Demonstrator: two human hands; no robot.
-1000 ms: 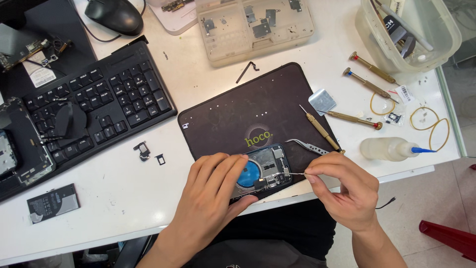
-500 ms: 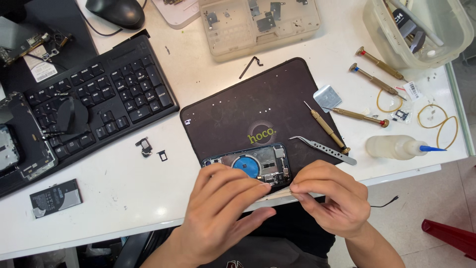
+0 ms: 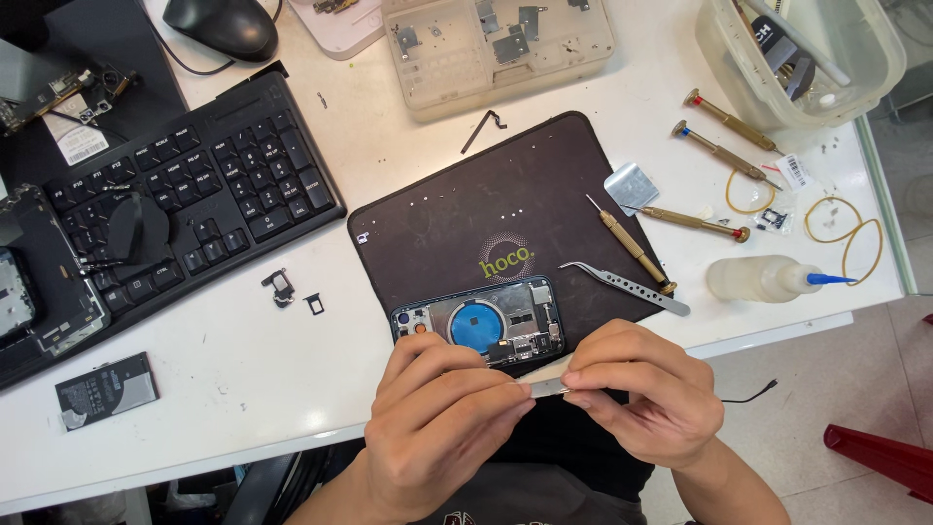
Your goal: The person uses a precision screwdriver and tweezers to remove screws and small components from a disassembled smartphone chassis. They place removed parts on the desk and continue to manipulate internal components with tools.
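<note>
Your fingertips meet low in the centre of the frame, where both hands pinch a small, thin, pale strip (image 3: 547, 389) between them. Your left hand (image 3: 442, 423) curls in from the lower middle, its fingers bunched together and pressed on the strip's left end; your right hand (image 3: 646, 389) holds the right end between thumb and forefinger, the other fingers folded loosely behind. What the strip is made of is too small to tell.

Just above your knuckles lies an opened phone (image 3: 478, 323), back cover off, a round blue part showing at its middle. It rests on the lower edge of a dark work mat (image 3: 505, 194) in the centre of the frame, partly hidden by your left fingers.

Right of the phone, on the mat, lie metal tweezers (image 3: 627, 286) and a brass-handled screwdriver (image 3: 630, 243). Further right sits a clear squeeze bottle with a blue tip (image 3: 768, 278). A black keyboard (image 3: 190, 199) fills the left side, and a clear parts tray (image 3: 496, 44) stands at the top centre of the white table (image 3: 224, 389).
</note>
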